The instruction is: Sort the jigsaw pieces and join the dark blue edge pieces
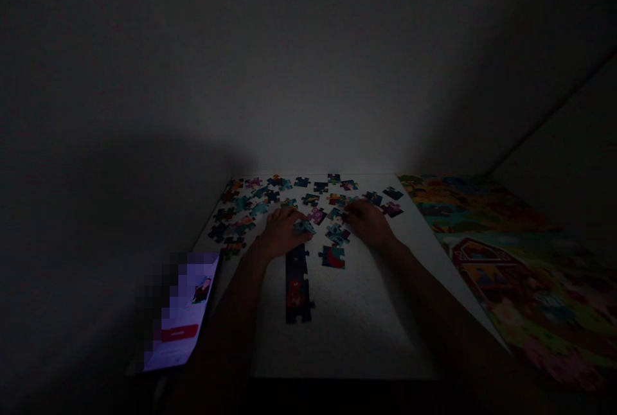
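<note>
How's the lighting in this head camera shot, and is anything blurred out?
Head view: very dim, brightest on the white tabletop; the dark forearms are nearly silhouettes; the small multicoloured jigsaw pieces look dim; the glowing purple-and-white device screen is mosaic-blurred along its left edge.

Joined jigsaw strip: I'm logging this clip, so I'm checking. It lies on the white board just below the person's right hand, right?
Not quite: the head view shows the joined jigsaw strip on the white board just below the left hand, not the right hand.
</note>
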A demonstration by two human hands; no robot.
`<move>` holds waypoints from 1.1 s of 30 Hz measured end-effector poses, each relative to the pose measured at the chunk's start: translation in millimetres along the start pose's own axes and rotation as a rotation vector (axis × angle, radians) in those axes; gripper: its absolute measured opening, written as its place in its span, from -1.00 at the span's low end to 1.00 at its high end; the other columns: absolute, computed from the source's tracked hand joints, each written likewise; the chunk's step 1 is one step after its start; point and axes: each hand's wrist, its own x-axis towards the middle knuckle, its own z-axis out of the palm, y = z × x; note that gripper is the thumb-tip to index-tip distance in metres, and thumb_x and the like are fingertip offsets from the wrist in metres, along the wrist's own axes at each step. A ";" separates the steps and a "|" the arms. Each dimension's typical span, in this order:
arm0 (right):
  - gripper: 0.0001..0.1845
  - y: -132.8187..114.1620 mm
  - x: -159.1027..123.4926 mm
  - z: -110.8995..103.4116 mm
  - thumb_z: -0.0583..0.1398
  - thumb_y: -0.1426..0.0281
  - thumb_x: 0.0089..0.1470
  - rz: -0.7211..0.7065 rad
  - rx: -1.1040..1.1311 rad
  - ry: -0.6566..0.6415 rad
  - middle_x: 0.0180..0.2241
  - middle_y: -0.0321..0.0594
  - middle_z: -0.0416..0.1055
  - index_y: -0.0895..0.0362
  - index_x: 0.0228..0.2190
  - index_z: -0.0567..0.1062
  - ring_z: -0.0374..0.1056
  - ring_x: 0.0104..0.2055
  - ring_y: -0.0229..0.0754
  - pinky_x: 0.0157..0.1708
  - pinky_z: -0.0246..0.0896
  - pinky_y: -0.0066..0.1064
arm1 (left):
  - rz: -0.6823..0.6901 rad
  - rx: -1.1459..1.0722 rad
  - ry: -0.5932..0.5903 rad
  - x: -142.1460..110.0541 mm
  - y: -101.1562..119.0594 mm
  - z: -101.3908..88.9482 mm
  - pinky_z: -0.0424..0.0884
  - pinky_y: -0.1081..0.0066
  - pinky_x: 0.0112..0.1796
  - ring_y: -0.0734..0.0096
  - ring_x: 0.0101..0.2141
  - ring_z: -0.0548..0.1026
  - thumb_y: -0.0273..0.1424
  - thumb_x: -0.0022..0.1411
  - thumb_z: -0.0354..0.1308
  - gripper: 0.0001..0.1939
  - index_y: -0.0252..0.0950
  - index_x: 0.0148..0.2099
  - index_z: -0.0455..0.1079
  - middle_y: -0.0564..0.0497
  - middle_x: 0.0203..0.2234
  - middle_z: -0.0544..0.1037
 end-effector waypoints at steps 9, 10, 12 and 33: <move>-0.79 -14.0 -2.7 5.6 0.13 0.51 0.07 -0.141 0.024 -0.015 -0.21 -0.09 0.49 0.13 -0.29 0.55 0.35 -0.13 -0.06 -0.07 0.19 -0.23 | 0.001 0.003 -0.017 3.1 -1.4 6.8 0.17 0.02 0.13 -0.01 0.14 0.28 -0.18 0.25 0.19 -0.54 -0.12 0.16 0.35 -0.12 0.07 0.36; -0.80 -14.2 -2.9 5.6 0.13 0.52 0.07 -0.156 0.021 -0.013 -0.22 -0.10 0.49 0.13 -0.30 0.55 0.35 -0.14 -0.06 -0.07 0.19 -0.23 | -0.013 0.006 -0.015 2.9 -2.2 6.3 0.17 -0.02 0.13 -0.06 0.14 0.27 -0.13 0.22 0.21 -0.50 -0.15 0.16 0.35 -0.15 0.08 0.35; -0.80 -14.0 -3.0 5.6 0.13 0.53 0.06 -0.175 0.015 -0.007 -0.24 -0.12 0.49 0.13 -0.31 0.54 0.35 -0.16 -0.08 -0.09 0.20 -0.24 | -0.025 0.006 -0.022 2.2 -3.4 4.9 0.17 -0.06 0.12 -0.13 0.14 0.27 -0.11 0.17 0.25 -0.47 -0.20 0.13 0.38 -0.19 0.09 0.35; -0.78 -10.6 -3.7 6.1 0.12 0.50 0.07 -0.178 -0.007 -0.025 -0.24 -0.08 0.49 0.18 -0.28 0.56 0.35 -0.15 -0.05 -0.07 0.18 -0.25 | 0.045 -0.030 -0.007 3.9 -0.3 12.5 0.14 0.01 0.17 0.02 0.13 0.28 -0.25 0.16 0.28 -0.55 -0.14 0.11 0.43 -0.09 0.04 0.39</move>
